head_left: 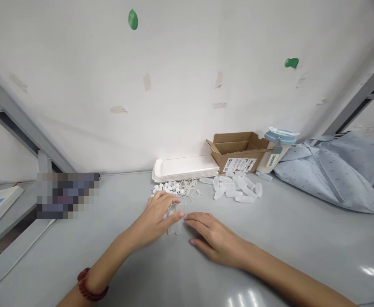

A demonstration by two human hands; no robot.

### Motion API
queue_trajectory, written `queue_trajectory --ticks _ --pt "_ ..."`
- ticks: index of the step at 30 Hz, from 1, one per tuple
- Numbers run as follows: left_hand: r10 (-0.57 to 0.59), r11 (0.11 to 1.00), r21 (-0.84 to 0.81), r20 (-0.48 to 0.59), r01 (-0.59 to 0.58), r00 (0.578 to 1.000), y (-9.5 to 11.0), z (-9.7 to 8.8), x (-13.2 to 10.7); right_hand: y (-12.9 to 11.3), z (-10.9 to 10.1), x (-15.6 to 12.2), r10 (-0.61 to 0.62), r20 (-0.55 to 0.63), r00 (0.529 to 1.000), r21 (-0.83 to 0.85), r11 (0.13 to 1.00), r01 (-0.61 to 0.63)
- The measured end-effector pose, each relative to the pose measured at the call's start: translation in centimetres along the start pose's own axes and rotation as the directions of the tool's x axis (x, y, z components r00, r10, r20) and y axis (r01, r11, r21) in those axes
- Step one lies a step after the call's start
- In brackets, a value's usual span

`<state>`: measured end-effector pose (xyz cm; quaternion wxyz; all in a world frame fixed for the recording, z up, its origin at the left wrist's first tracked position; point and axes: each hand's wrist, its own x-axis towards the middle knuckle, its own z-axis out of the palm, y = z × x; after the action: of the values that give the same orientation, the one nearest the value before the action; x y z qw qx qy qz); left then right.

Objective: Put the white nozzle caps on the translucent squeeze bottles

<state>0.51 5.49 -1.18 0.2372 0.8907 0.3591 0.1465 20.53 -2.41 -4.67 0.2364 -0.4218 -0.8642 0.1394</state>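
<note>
My left hand (158, 215) lies flat on the grey table (302, 238), fingers stretched over a few small clear plastic bottles (173, 228). My right hand (214, 238) rests palm down just right of them, fingers spread, fingertips near the same bottles. Neither hand grips anything. A red bead bracelet (89, 288) circles my left wrist. Beyond my left hand sit a small heap of white caps (168, 187) and a tangle of thin white loops (188, 186).
A pile of clear bottles (236, 187) lies further right. A stack of white trays (185, 168), an open cardboard box (240, 153), a lidded cup (278, 149) and a light blue bag (334, 172) line the wall. Grey frame bars slant at both sides.
</note>
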Motion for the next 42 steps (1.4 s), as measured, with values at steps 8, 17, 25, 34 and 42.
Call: queue_trajectory --ticks 8,17,25,34,42 --pt "0.139 0.962 0.248 -0.068 -0.118 0.988 0.2 0.7 5.5 4.1 -2.5 -0.2 -0.032 -0.138 0.990 -0.250 0.968 -0.003" --pt "0.192 0.903 0.395 -0.022 -0.168 0.981 0.8 2.9 10.2 9.0 -5.1 -1.1 0.107 -0.209 0.972 -0.481 0.854 -0.197" --pt "0.161 0.895 0.425 -0.023 -0.137 0.987 1.3 3.2 10.4 8.7 -3.6 -0.8 0.155 -0.151 0.976 -0.542 0.813 -0.213" --pt "0.178 0.919 0.374 -0.108 -0.125 0.978 1.4 2.3 10.7 8.7 -3.2 -0.8 0.184 -0.190 0.964 -0.533 0.806 -0.259" --pt "0.190 0.957 0.253 -0.189 -0.139 0.964 1.2 1.3 9.1 8.1 -3.6 -0.6 0.171 -0.268 0.948 -0.324 0.911 -0.255"
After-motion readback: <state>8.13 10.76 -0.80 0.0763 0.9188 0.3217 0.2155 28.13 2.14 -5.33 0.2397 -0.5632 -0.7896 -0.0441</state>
